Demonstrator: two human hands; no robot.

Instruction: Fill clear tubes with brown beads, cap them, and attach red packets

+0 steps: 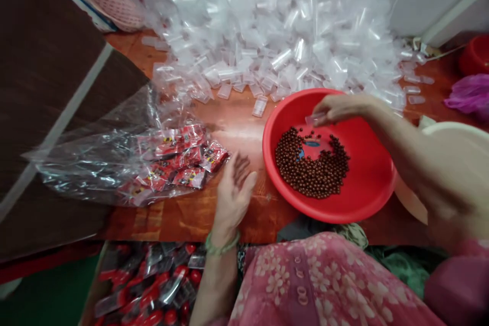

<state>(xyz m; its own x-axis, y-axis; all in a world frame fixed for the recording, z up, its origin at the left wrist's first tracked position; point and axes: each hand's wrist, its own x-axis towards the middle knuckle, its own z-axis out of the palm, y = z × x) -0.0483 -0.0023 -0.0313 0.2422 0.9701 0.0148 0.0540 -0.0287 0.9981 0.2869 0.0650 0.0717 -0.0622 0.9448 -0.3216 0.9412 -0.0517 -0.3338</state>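
Observation:
A red plastic basin [367, 183] sits on the wooden table and holds many small brown beads [311, 168]. My right hand [338, 108] hovers over the basin's far rim, fingers pinched on a small clear plastic tube [314, 119]. My left hand [234, 191] rests on the table left of the basin, palm up, cupping several brown beads. Just left of it lie red printed packets [183, 160] on a clear plastic bag [99, 158].
A big heap of clear plastic tubes [275, 30] covers the far side of the table. A box of filled red-topped tubes [153, 285] stands below the near table edge. A purple bag [471, 94] and a red bowl [476, 53] are far right.

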